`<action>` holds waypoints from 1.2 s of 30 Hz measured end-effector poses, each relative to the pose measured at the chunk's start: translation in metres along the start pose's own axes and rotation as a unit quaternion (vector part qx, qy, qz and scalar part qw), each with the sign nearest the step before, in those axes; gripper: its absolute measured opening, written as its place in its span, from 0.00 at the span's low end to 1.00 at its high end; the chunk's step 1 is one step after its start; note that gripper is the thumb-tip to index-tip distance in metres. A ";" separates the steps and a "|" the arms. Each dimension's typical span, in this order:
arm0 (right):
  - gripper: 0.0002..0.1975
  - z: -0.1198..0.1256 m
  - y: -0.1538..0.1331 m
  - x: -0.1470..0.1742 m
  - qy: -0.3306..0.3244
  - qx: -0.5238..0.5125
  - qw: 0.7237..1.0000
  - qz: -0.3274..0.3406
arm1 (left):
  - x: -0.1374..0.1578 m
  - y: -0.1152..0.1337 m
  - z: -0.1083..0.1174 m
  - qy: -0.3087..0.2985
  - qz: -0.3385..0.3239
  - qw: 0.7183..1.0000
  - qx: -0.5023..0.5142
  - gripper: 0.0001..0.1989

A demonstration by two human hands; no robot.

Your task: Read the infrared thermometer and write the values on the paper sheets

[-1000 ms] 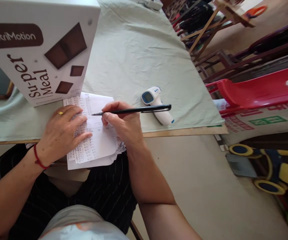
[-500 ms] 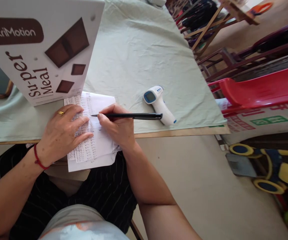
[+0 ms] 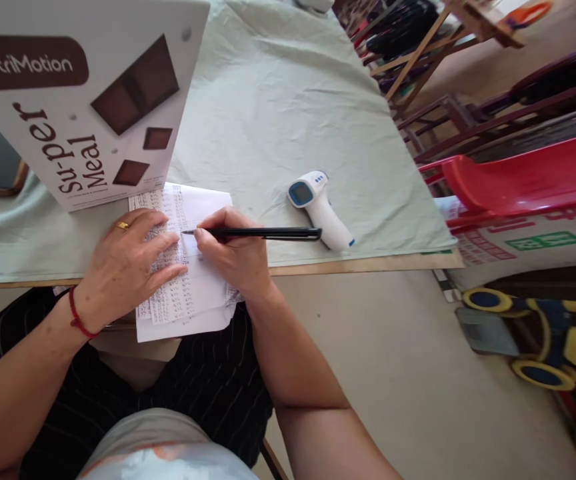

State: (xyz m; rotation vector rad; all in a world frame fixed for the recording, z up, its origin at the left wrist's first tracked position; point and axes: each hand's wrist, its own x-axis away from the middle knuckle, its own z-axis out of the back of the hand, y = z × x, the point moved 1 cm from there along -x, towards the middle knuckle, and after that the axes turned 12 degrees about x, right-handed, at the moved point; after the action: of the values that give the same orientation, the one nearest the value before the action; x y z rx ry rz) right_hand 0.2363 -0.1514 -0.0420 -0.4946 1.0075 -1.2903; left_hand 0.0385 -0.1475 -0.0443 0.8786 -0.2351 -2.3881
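White paper sheets (image 3: 208, 293) covered partly with rows of handwriting lie in a stack over the table's near edge. My left hand (image 3: 128, 257) rests on their left side with its fingers spread, a gold ring on one finger and a red cord at the wrist. Between the fingers of my right hand (image 3: 235, 250) is a black pen (image 3: 273, 233), its tip at the paper beside the written columns and its back end pointing right. Part of the writing is hidden under my left hand.
A tall white box (image 3: 133, 40) with chocolate pictures stands behind the papers. To the right lies a white infrared thermometer (image 3: 321, 207) on the pale green tablecloth (image 3: 268, 100). Beyond the table's right edge are a red plastic seat (image 3: 528, 177) and a yellow-and-blue wheeled toy (image 3: 543, 340).
The pen's back end has shifted very slightly left, with its tip still at nearly the same spot. My left hand stays in place. The view has turned a little.
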 end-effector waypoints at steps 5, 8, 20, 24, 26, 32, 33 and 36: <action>0.05 0.000 0.000 0.000 0.000 0.002 1.000 0.005 | 0.001 0.000 -0.001 0.003 0.003 1.000 -0.005 0.14; 0.04 0.000 0.001 0.001 0.006 0.007 1.000 -0.002 | 0.001 0.000 -0.001 0.002 0.005 1.000 -0.006 0.13; 0.04 0.001 0.000 0.000 0.009 0.007 1.000 -0.015 | -0.001 0.002 0.001 -0.004 0.005 1.000 0.007 0.15; 0.04 0.001 0.000 0.000 0.008 0.002 1.000 -0.015 | 0.000 0.001 0.001 -0.002 -0.001 1.000 0.005 0.15; 0.05 0.001 0.000 0.000 0.009 0.008 1.000 -0.014 | 0.000 0.002 0.001 0.004 -0.006 1.000 0.004 0.15; 0.04 0.002 0.001 0.000 0.015 0.020 1.000 -0.010 | 0.000 0.003 0.002 0.003 0.001 1.000 0.004 0.14; 0.04 0.001 0.001 0.000 0.019 0.018 1.000 -0.010 | 0.000 0.003 0.002 0.003 0.000 1.000 0.006 0.14; 0.04 0.001 0.002 0.001 0.027 0.018 0.999 -0.007 | 0.000 0.003 0.002 0.003 0.006 1.000 0.009 0.14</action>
State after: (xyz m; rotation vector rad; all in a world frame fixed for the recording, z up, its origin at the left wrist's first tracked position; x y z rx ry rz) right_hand 0.2384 -0.1517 -0.0431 -0.4415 1.0264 -1.3372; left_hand 0.0390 -0.1501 -0.0417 0.8906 -0.2588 -2.3761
